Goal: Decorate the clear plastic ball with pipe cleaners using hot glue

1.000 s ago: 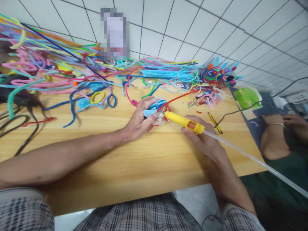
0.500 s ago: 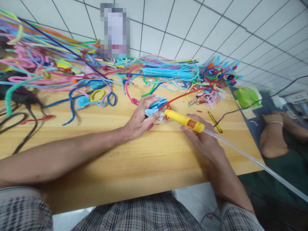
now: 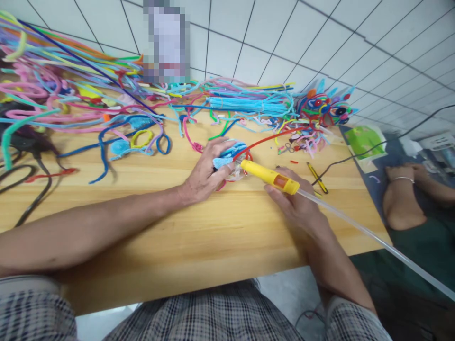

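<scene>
My left hand is closed around a small pipe-cleaner craft piece, blue on top with some red and a clear part below. From it a red pipe cleaner curves away to the right. In my right hand is a yellow hot glue gun, its nozzle pointing left at the craft piece. Whether the nozzle touches the piece I cannot tell. A long clear glue stick runs out of the gun's back end. Most of my right fingers are hidden beneath the gun.
Pipe cleaners of many colours are heaped at the back left, with a blue bundle mid-back. Two finished-looking pipe-cleaner figures stand at back right. A yellow utility knife and black cable lie right. Another person's arm rests beyond.
The glue gun has shifted slightly left and down in the picture, its nozzle now nearer the craft piece. My left hand keeps its hold; the whole view has drifted a little.
</scene>
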A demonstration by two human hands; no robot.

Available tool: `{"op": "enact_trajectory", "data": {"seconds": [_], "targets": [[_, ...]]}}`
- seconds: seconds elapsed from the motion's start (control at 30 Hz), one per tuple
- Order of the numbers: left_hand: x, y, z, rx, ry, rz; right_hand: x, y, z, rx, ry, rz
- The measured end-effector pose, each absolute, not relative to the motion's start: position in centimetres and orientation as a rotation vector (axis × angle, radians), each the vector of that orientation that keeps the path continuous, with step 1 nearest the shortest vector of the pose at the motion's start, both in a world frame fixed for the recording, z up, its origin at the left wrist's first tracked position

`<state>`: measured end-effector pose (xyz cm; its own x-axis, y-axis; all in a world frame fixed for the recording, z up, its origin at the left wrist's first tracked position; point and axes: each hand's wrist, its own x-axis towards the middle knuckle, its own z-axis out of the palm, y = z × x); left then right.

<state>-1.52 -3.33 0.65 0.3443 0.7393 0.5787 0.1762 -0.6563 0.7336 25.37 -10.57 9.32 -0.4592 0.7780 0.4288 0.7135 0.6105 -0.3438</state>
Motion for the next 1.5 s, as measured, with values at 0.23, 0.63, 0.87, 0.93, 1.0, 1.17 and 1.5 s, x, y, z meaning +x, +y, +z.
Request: {"op": "enact_trajectory", "data": {"seconds": [0.23,0.63,0.87,0.93,1.0,1.17,1.5], "targets": [[-1.57,-3.27,0.67,2.067,0.808,1.276,25.21,-10.75,9.7,-1.248,-2.23,0.2],[-1.47,-3.2,0.68,2.011,0.804,1.32,24.98,-10.8,9.3,-1.218,-2.198,0.213],[-1.48,-3.12,0.41,2.014,0.802,1.331,24.9,-10.72,9.35,-1.259,-2.181,0.233],[-1.48,-3.1,0.4,2.015,0.803,1.327,24.9,-10.67,9.28,-1.243,-2.187,0.248],[-1.5,-3.09,0.44,2.015,0.803,1.327,24.88,-10.63,9.2,-1.234,-2.181,0.261],[-1.52,-3.11,0.47,2.003,0.79,1.329,24.82,-10.58,9.18,-1.274,-2.144,0.285],[-1.5,-3.14,0.6,2.024,0.804,1.319,24.83,-10.69,9.13,-1.251,-2.137,0.292]]}}
